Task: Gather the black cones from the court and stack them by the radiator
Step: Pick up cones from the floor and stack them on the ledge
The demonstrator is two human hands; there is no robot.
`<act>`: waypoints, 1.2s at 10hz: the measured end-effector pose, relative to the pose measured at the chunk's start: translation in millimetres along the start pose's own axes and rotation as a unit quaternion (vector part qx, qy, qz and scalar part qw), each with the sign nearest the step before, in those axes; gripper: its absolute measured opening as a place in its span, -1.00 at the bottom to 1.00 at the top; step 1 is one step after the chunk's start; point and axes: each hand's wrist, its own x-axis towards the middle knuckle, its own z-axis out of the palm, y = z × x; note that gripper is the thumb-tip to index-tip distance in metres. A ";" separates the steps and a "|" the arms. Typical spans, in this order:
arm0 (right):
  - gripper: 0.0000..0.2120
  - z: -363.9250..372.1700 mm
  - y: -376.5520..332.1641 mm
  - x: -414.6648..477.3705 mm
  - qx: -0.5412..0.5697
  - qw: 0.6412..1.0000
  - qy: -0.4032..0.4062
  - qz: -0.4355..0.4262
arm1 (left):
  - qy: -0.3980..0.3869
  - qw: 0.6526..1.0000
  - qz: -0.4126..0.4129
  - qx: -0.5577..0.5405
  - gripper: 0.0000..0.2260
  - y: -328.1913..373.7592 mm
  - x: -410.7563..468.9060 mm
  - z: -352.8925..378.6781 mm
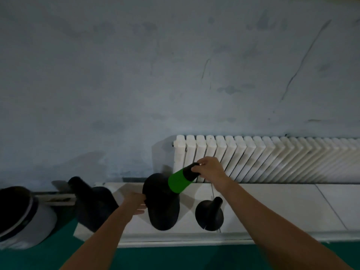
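Forearms reach in from the bottom edge, over green floor [39, 258]. Wall [136, 75]: grey-blue, stained, fills the upper view. Radiator [272, 158]: white, ribbed, low on the wall at right. Ledge [272, 207]: white tile, runs below the radiator.

Banded cone [178, 182]: black with a green band, tilted, tip toward the radiator's left end, wide base over the ledge. Left cone [93, 205]: black, on the ledge's left end, blurred. Small cone [209, 215]: black, on the ledge just right of the banded cone's base.

Right hand [209, 169]: fingers clenched round the banded cone's tip. Left hand [136, 203]: touches the base rim; gripping or merely resting, cannot tell.
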 end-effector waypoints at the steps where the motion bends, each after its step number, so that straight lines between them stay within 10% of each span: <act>1: -0.73 25.5 -3.1 14.3 -0.046 0.999 -0.004 -0.013 | -0.017 0.999 -0.036 -0.015 -0.79 -2.3 29.7 0.8; 6: -0.70 112.6 31.7 57.9 -0.192 0.974 -0.121 -0.028 | -0.072 0.979 -0.171 -0.089 -0.80 -51.5 109.6 16.7; 12: -0.87 -3.5 68.2 -11.6 0.153 0.969 -0.057 0.187 | -0.009 0.996 0.000 0.089 -0.79 59.5 38.7 65.7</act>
